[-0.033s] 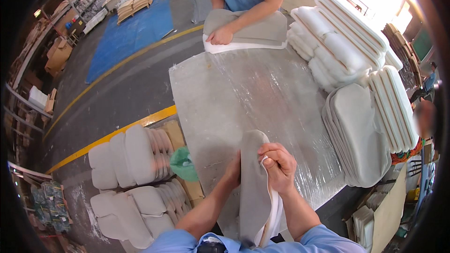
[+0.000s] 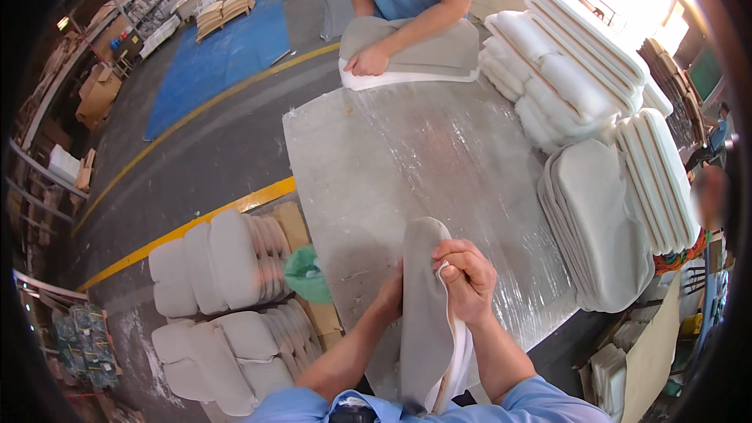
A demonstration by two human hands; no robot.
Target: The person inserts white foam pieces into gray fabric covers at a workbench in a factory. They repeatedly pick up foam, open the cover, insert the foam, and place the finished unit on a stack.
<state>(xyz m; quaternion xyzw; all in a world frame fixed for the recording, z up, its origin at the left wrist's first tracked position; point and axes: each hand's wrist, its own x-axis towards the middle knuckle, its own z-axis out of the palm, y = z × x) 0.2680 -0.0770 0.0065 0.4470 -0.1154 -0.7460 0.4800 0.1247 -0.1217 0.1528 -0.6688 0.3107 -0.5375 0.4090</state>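
A grey-covered pad (image 2: 423,305) with a white inner layer stands on its edge before me, its near end close to my body. My right hand (image 2: 468,278) is closed on its right side, pinching the fabric rim where a white strip shows. My left hand (image 2: 389,291) presses against the pad's left face; its fingers are mostly hidden behind it. Under the pad lies a grey table top (image 2: 376,157) wrapped in clear plastic film. Across the table, a person in a blue shirt rests a hand (image 2: 370,60) on another grey-and-white pad (image 2: 439,48).
Stacked white padding (image 2: 576,70) and a pile of grey covers (image 2: 591,223) line the table's right side. Left of it stand finished-looking grey cushions (image 2: 223,262) in stacks, beside a green bag (image 2: 308,274). A blue sheet (image 2: 223,55) covers floor beyond the yellow line (image 2: 196,227).
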